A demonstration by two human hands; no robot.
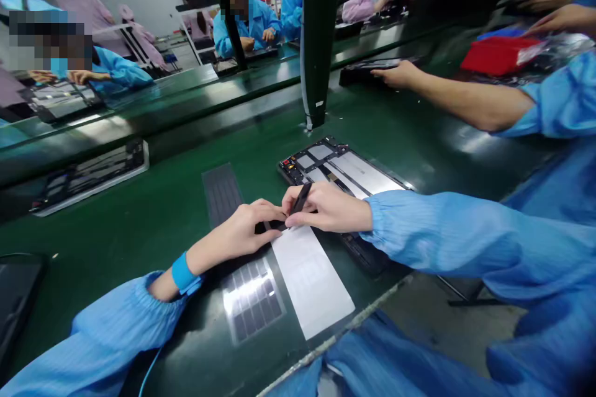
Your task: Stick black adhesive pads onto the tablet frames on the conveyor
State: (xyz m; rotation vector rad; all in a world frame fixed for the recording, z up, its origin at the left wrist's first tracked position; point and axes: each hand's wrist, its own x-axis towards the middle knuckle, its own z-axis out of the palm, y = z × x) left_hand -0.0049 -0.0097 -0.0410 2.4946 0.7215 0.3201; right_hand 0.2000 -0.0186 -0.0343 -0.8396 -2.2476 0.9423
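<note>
My right hand (328,206) grips a slim black tool (302,198), which looks like tweezers, its tip down at the top end of a white paper sheet (316,285). At that same end, my left hand (246,226) holds the sheet between thumb and fingers. Something dark lies between the fingertips, too covered to make out. Partly behind my right hand and forearm lies an opened tablet (354,167), its inner parts facing up. A clear sheet with dark strips (254,298) is below my left hand, and a darker strip sheet (221,192) lies beyond it.
On the green bench (162,217) another opened device (93,177) rests at left, with a black device (18,298) at the left edge. A dark post (319,37) rises ahead. To the right, a co-worker's arm (465,93) reaches over the bench near a red pouch (500,54).
</note>
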